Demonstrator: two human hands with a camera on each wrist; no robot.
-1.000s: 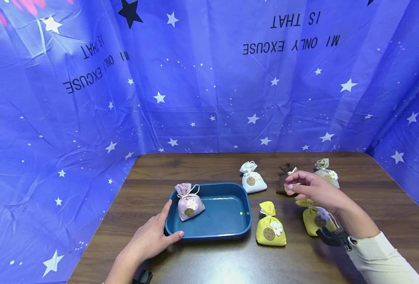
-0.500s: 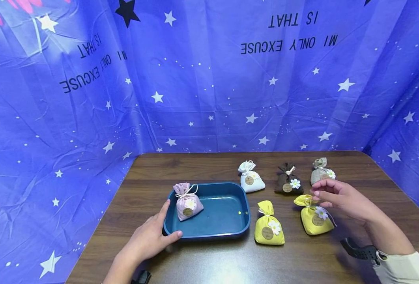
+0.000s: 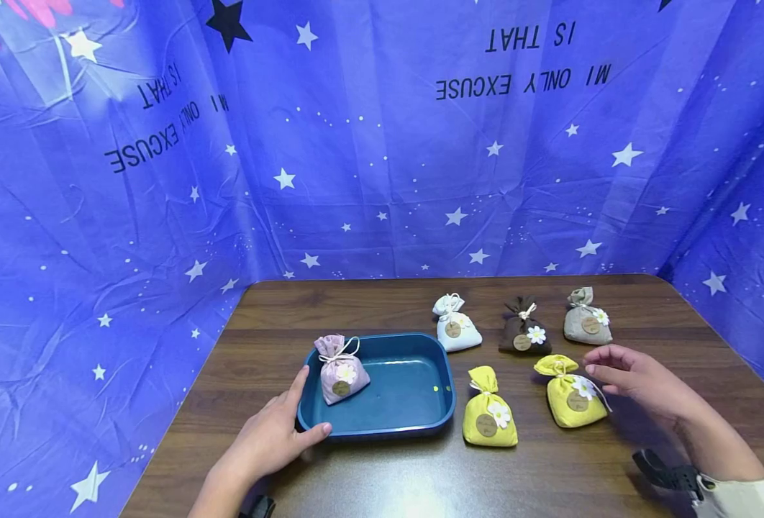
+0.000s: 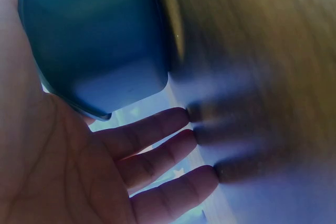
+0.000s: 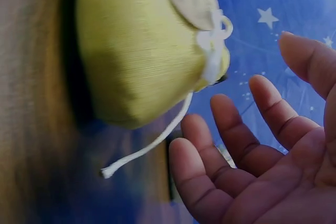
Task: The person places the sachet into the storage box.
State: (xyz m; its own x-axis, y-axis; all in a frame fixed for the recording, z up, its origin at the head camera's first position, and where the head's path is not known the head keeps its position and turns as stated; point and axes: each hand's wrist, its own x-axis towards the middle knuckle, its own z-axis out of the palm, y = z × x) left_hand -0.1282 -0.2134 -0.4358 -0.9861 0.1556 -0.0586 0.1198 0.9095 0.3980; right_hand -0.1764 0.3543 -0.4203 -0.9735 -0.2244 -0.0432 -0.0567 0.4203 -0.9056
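Blue cloth curtain hangs behind a wooden desk. On the desk is a teal tray. A left hand rests against the tray's left end, fingers fairly straight and grasping nothing; too firm a push could slide the tray into the first yellow bag, just right of it, or the white bag by its far right corner. Well right of the tray, a right hand has fingers loosely bent, holding nothing, beside a second yellow bag. Behind that bag sit a brown bag and a grey bag; a careless sweep could knock either. Inside the tray's left end, a pink bag seems propped and might topple if jolted. Smallest, a pale cord trails from the second yellow bag near the right fingers; snagging it could drag the bag.
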